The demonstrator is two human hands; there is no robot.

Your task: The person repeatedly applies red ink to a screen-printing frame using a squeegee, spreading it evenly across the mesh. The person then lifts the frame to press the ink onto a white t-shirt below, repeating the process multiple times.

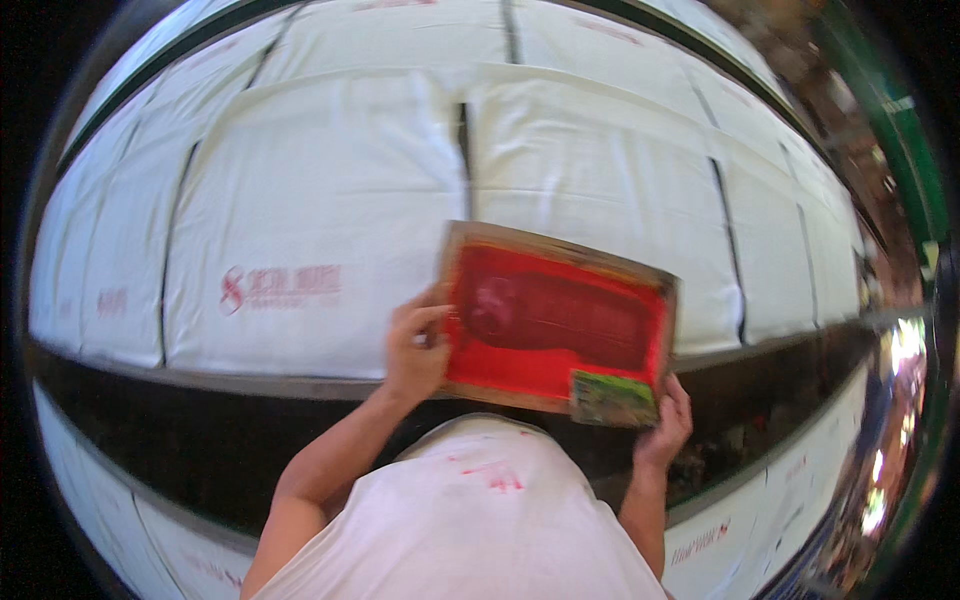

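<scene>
I hold a wood-framed screen [540,262] with red coating and a dark red ink patch, tilted above white fabric pieces. My left hand [418,350] grips its left side. My right hand [665,425] is closed at its lower right corner, where a flat green, stained board [610,400] lies against the frame; its exact grip there is blurred. A white fabric piece [300,200] with a red printed mark lies left of the screen, and another [580,150] spreads behind it.
More white cloths [390,30] lie in rows beyond. A dark rail [260,380] edges the near row, above a dark gap and lower cloth-covered surfaces [760,510]. Green metal structure [910,170] stands at the far right. My white, red-stained shirt [470,520] fills the bottom.
</scene>
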